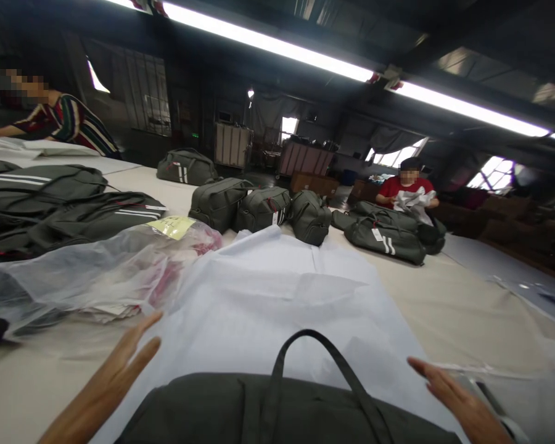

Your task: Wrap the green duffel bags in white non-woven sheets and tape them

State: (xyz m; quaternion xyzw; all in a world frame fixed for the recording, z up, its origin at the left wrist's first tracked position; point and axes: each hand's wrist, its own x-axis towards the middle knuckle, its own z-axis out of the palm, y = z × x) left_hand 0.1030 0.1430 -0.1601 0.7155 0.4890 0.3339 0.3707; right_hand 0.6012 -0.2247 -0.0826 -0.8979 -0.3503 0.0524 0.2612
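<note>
A dark grey-green duffel bag (213, 407) lies close in front of me, its looped handle (308, 336) standing up; the bag's lower part is cut off by the frame. Beneath and beyond it spreads a stack of white paper sheets (277, 302). To the left of the bag, my left hand (124, 364) hovers with thumb and fingers apart, holding nothing. My right hand (457, 394) is off the bag's right side, fingers stretched out and nothing in them. Left of the paper sits a clear plastic bag (87, 271) with a yellow label (171, 227) and tags inside.
Several duffel bags (263, 209) stand across the table's far side, and more lie in a pile (41, 197) at left. A person in red (407, 185) handles white paper at the far right. Another in a striped top (78, 123) leans over at far left.
</note>
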